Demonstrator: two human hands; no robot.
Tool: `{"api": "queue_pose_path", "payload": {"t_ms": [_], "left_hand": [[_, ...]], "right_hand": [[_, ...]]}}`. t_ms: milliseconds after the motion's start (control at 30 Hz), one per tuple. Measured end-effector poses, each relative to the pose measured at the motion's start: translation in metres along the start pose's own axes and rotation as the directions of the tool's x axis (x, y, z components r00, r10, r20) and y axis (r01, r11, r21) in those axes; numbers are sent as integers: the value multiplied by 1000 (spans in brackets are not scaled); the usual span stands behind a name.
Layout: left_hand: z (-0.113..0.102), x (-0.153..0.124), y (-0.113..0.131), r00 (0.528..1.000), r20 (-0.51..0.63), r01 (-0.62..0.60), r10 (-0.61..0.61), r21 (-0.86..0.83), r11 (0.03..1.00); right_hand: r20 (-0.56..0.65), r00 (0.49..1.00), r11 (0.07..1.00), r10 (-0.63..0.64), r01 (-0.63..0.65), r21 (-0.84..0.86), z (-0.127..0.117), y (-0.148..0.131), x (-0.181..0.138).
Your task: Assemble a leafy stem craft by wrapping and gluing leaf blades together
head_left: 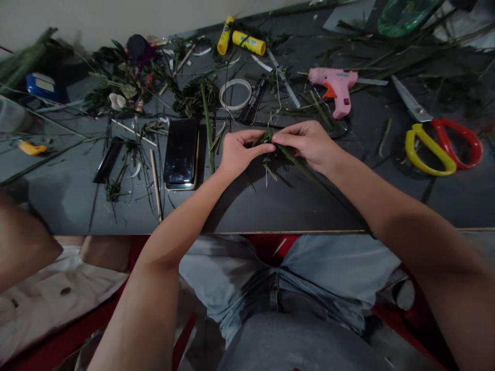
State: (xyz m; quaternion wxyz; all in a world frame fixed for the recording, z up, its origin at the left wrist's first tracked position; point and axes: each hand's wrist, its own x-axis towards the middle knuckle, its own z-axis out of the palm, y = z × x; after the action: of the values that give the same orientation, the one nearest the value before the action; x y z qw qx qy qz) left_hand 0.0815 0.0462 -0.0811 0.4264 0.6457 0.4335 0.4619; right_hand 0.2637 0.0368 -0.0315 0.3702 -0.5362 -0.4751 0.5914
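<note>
Both my hands meet over the middle of the dark table (270, 206), pinching a small bundle of green leaf strips (269, 138). My left hand (240, 152) grips the bundle's left side with thumb and fingers closed. My right hand (309, 141) is closed on its right side, where a long green blade (301, 167) trails toward me along my forearm. A thin wire rises from the bundle toward the back.
A black phone (181, 153) lies left of my hands. A pink glue gun (337, 88), a tape roll (235, 94) and yellow glue sticks (247, 42) lie behind. Red and yellow scissors (441, 141) sit right. Foliage scraps (124, 87) cover the left. Another person's arm (21, 242) shows at left.
</note>
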Motion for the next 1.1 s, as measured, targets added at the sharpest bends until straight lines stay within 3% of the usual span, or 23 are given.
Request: {"api": "queue_pose_path", "payload": {"t_ms": [567, 1100], "left_hand": [[4, -3, 2, 1000, -3, -5, 5, 55, 998], [4, -6, 0, 996, -7, -93, 93, 59, 994]], "right_hand": [[73, 989, 988, 126, -131, 77, -2, 0, 0], [103, 994, 996, 39, -47, 80, -5, 9, 6]]}}
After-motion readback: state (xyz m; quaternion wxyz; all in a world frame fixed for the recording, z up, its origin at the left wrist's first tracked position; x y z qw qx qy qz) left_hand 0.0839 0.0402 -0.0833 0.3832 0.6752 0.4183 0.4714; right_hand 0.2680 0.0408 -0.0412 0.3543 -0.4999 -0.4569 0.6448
